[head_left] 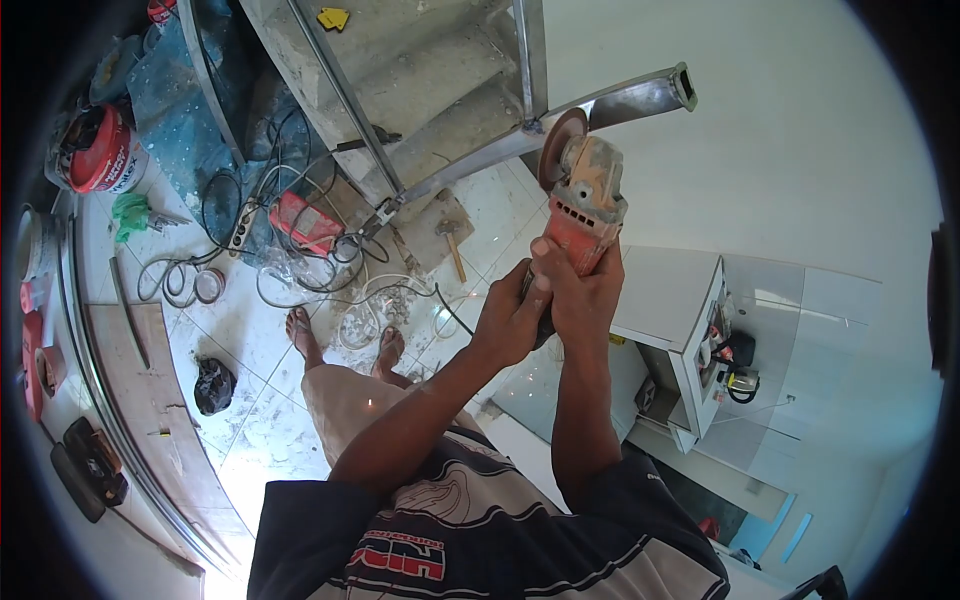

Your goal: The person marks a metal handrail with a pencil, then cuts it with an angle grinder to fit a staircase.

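Both hands grip a red angle grinder [580, 235] with a worn, dusty head. My left hand [512, 312] is wrapped round the rear of its body, and my right hand [585, 290] holds the body nearer the head, thumbs close together. The grinder's reddish disc [563, 148] is beside a metal rail [640, 101], close to where an upright post [531, 60] joins it. Whether the disc touches the metal cannot be made out. A dark cable runs from the tool down to the floor.
Concrete stairs [430, 75] rise ahead behind metal bars. Cables, a red welding box [305, 222], a hammer [452, 250] and a black bag [214, 386] lie on the tiled floor. A red bucket [105, 150] stands at left, a white cabinet [665, 290] at right.
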Demonstrator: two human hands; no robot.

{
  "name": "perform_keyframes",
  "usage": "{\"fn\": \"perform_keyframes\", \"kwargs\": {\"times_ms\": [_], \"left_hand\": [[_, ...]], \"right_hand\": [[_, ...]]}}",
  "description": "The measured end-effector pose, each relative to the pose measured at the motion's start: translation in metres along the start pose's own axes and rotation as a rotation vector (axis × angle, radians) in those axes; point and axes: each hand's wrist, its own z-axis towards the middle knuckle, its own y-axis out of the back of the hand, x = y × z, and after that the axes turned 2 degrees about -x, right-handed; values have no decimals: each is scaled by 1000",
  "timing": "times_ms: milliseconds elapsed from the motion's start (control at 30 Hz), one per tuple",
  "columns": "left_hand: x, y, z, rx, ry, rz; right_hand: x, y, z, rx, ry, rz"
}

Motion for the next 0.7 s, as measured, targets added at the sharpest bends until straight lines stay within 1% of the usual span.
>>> {"fn": "perform_keyframes", "kwargs": {"times_ms": [167, 233, 467, 533, 700], "left_hand": [[-2, -4, -5, -24, 2, -46], [-2, -2, -4, 13, -4, -41], [-2, -4, 0, 27, 10, -23], [-2, -4, 1, 22, -15, -30], [-8, -6, 2, 4, -4, -30]], "right_hand": [[-3, 2, -4, 9, -18, 2], [1, 1, -5, 3, -18, 8], [2, 4, 0, -11, -30, -6], [4, 4, 0, -2, -50, 15], [5, 3, 5, 15, -14, 36]]}}
